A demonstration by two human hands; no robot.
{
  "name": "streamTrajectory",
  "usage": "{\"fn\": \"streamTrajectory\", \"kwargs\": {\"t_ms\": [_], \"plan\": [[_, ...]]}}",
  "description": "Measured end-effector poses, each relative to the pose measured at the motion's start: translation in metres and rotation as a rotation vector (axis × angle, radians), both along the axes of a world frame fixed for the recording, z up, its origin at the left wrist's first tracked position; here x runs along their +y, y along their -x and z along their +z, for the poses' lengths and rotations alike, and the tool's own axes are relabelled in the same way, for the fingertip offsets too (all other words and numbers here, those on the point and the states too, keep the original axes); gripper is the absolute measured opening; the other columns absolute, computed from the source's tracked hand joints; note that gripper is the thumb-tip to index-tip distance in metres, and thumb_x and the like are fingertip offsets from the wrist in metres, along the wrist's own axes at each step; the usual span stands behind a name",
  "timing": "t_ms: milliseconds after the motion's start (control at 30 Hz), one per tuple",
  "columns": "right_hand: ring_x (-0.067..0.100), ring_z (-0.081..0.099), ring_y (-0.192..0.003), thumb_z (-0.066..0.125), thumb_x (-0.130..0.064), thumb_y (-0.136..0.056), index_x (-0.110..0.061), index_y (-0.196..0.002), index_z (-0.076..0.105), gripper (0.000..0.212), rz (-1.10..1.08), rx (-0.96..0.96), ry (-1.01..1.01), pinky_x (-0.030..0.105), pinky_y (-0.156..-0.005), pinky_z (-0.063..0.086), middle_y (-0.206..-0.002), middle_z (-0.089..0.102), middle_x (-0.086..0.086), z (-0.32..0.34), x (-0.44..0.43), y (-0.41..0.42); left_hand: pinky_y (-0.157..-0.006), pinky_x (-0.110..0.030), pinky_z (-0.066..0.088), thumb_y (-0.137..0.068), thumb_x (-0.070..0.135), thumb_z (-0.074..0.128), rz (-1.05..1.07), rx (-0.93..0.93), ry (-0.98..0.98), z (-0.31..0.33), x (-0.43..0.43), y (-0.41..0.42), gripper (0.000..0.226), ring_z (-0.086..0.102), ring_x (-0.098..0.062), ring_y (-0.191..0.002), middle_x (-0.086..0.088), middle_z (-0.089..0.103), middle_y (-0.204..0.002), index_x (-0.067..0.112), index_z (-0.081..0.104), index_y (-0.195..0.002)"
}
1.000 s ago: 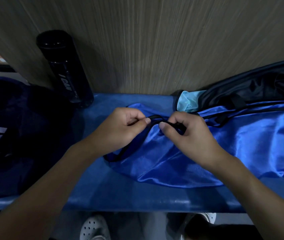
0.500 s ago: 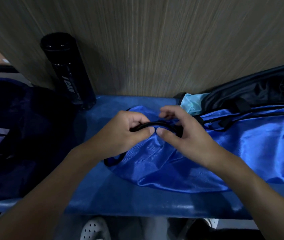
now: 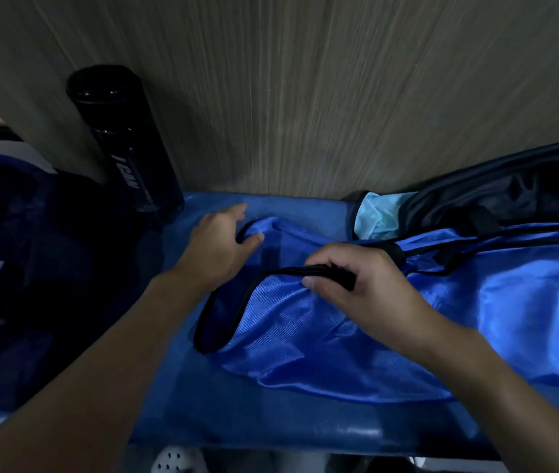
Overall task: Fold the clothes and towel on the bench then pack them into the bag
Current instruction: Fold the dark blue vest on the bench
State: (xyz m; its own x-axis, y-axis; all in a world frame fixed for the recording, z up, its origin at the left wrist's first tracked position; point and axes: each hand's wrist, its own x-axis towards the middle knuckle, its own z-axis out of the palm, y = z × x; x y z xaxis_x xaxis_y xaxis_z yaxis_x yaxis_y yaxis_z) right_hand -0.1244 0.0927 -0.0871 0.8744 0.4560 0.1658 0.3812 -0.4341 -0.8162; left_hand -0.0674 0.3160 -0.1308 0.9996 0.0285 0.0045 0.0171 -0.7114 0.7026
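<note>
A shiny blue garment (image 3: 390,336) with black trim lies across the blue bench (image 3: 237,414), spreading off to the right. My right hand (image 3: 356,285) pinches the garment's black-trimmed edge near its left end. My left hand (image 3: 218,244) rests open on the garment's far left tip, fingers stretched toward the wall. A light blue cloth (image 3: 378,215) peeks out of a black piece (image 3: 510,189) behind the garment. A dark blue bag (image 3: 32,274) sits at the left end of the bench.
A black cylindrical bottle (image 3: 124,141) stands against the wood-grain wall (image 3: 305,97) between the bag and the garment. White shoes (image 3: 175,460) show below the bench's front edge.
My left hand has let go of the black trim and moved left and back to the garment's tip. My right hand still holds the trim, now lifted slightly apart.
</note>
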Motion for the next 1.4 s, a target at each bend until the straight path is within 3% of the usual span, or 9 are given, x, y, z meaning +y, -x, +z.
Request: {"fn": "streamTrajectory", "kwargs": {"t_ms": [167,233,400,600,767,833,1067,1233,1400], "plan": [[0.008,0.055,-0.065,0.07,-0.011,-0.09,-0.014,-0.085,0.068,0.006,0.006,0.015,-0.011,0.013,-0.061,0.04,-0.074,0.061,-0.008,0.001,-0.002,0.001,-0.096,-0.042,0.05,-0.081,0.034,0.069,0.037,-0.029,0.082,-0.006,-0.002,-0.009,0.04,0.066,-0.016,-0.086,0.023,0.061,-0.063,0.011,0.068,-0.114],[0.009,0.055,-0.064,0.07,-0.012,-0.09,-0.014,-0.084,0.068,0.006,-0.002,0.011,-0.018,0.015,-0.06,0.042,-0.073,0.061,-0.007,0.002,-0.002,0.001,-0.078,-0.025,0.051,-0.087,0.013,0.069,0.026,-0.064,0.133,-0.002,-0.005,-0.01,0.01,0.061,0.002,-0.069,0.02,0.062,-0.067,0.013,0.072,-0.096],[0.004,0.052,-0.061,0.069,-0.008,-0.089,-0.016,-0.085,0.065,0.01,-0.068,0.008,-0.061,0.012,-0.061,0.038,-0.069,0.057,-0.012,0.006,0.002,-0.002,-0.061,-0.015,0.041,-0.091,0.001,0.061,-0.037,-0.211,0.268,0.039,-0.008,0.001,0.031,0.054,0.005,-0.056,0.009,0.066,-0.069,0.03,0.063,-0.082],[0.006,0.059,-0.082,0.07,-0.006,-0.087,-0.016,-0.089,0.067,0.011,-0.154,-0.19,-0.107,0.012,-0.076,0.041,-0.084,0.062,-0.01,0.014,0.015,-0.006,-0.068,-0.04,0.049,-0.091,0.009,0.057,-0.216,-0.209,0.376,0.071,-0.001,0.041,0.026,0.064,-0.04,-0.077,-0.006,0.074,-0.09,0.03,0.073,-0.089],[0.011,0.06,-0.098,0.068,-0.004,-0.088,-0.009,-0.093,0.067,0.007,-0.137,-0.281,-0.138,0.019,-0.088,0.043,-0.1,0.062,-0.001,0.017,0.026,-0.013,-0.055,-0.01,0.039,-0.079,0.04,0.079,-0.19,-0.097,0.428,0.082,0.001,0.062,0.024,0.052,0.001,-0.05,0.017,0.061,-0.055,0.027,0.074,-0.098],[0.011,0.062,-0.087,0.066,-0.006,-0.09,-0.012,-0.093,0.065,0.006,-0.127,-0.209,-0.149,0.024,-0.08,0.049,-0.09,0.065,-0.005,0.019,0.032,-0.014,-0.06,-0.01,0.048,-0.073,0.032,0.084,-0.16,-0.083,0.468,0.083,-0.002,0.064,0.028,0.065,0.002,-0.061,0.015,0.073,-0.072,0.027,0.073,-0.099],[0.005,0.063,-0.092,0.069,-0.017,-0.09,-0.016,-0.105,0.063,0.016,-0.089,-0.143,-0.091,0.023,-0.084,0.049,-0.092,0.066,-0.011,0.02,0.047,-0.018,-0.074,-0.007,0.045,-0.083,0.005,0.074,-0.037,-0.176,0.326,0.08,0.008,0.064,0.024,0.067,0.007,-0.081,0.019,0.073,-0.084,0.029,0.073,-0.081],[0.004,0.058,-0.107,0.069,-0.028,-0.086,-0.021,-0.12,0.06,0.035,-0.058,-0.212,0.088,0.035,-0.099,0.044,-0.109,0.063,-0.013,0.014,0.044,-0.009,-0.062,-0.024,0.048,-0.08,-0.002,0.071,0.114,-0.055,0.21,0.069,0.043,0.065,0.018,0.06,-0.006,-0.062,-0.008,0.071,-0.071,0.014,0.073,-0.072],[0.008,0.053,-0.098,0.067,-0.022,-0.083,-0.02,-0.111,0.064,0.029,-0.028,-0.316,0.212,0.041,-0.089,0.046,-0.102,0.058,-0.014,0.002,0.032,0.002,-0.071,-0.025,0.048,-0.079,0.008,0.069,0.124,0.008,-0.085,0.054,0.059,0.071,0.019,0.065,-0.009,-0.076,0.009,0.067,-0.077,0.026,0.066,-0.078]]}}
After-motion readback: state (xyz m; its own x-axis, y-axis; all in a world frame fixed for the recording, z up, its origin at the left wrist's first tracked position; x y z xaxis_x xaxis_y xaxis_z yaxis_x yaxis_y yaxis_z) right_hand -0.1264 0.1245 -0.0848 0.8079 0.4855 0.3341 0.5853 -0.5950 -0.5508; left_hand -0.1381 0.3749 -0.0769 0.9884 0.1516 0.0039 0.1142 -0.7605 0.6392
